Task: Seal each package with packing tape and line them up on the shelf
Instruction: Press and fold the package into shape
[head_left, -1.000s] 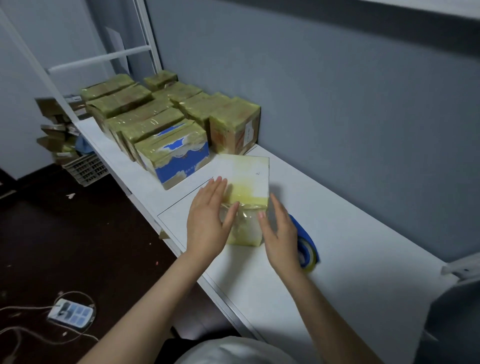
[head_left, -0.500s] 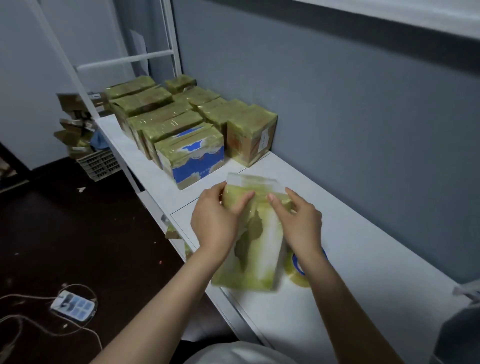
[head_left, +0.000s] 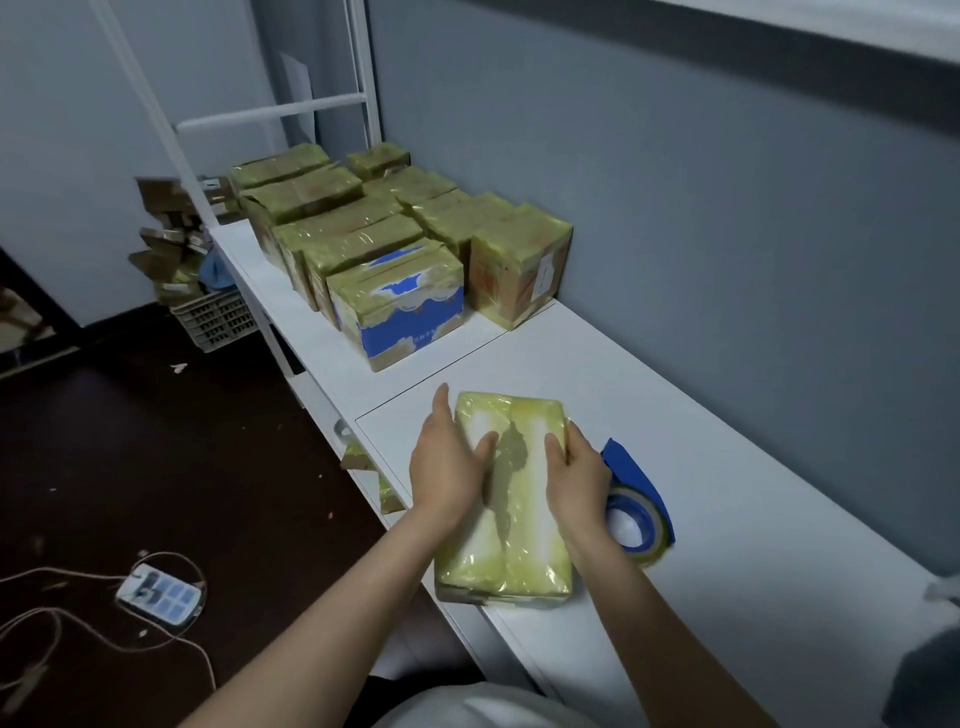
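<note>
The package (head_left: 524, 551) lies flat at the front edge of the white shelf (head_left: 727, 519), its long axis running from the person toward the far stack. It is wrapped in yellowish tape, with no writing to read. The left hand (head_left: 444, 467) presses its left side, fingers straight and together, thumb on top. The right hand (head_left: 579, 473) grips the right edge, fingers curled over it. A blue tape dispenser (head_left: 636, 499) lies just beside it. Farther along stand the sealed packages (head_left: 363, 244); print on the blue-and-white box (head_left: 405, 306) and a white label (head_left: 543, 270) are too blurred to read.
</note>
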